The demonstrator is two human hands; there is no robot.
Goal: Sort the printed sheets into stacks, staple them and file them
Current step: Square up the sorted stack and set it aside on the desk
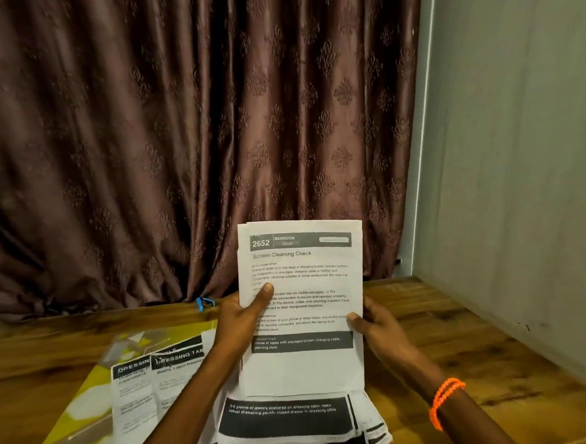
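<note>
my left hand (237, 319) and right hand (376, 323) pinch sheet stack (302, 307) | upright above loose sheets (286, 421) on table (463, 341)

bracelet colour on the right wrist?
Bright orange beaded bracelet, looped twice around the wrist; the head view shows it.

Held sheets (303, 307): white paper, matt, black toner print, slightly creased at lower edge.
Loose sheets (287, 424): same matt paper, rumpled edges.
Two sheets at left (151, 395): paper, matt.
Folder (86, 406): yellow plastic, glossy, clear film cover catching glare.
Table (463, 341): wood grain, brown, semi-gloss sheen.
Curtain (193, 125): brown cloth, satin sheen, embossed motif, deep folds.
Wall (520, 139): painted, matt, pale.
Bracelet (445, 399): orange beads, smooth.
Clip-like item (203, 303): blue plastic.
</note>
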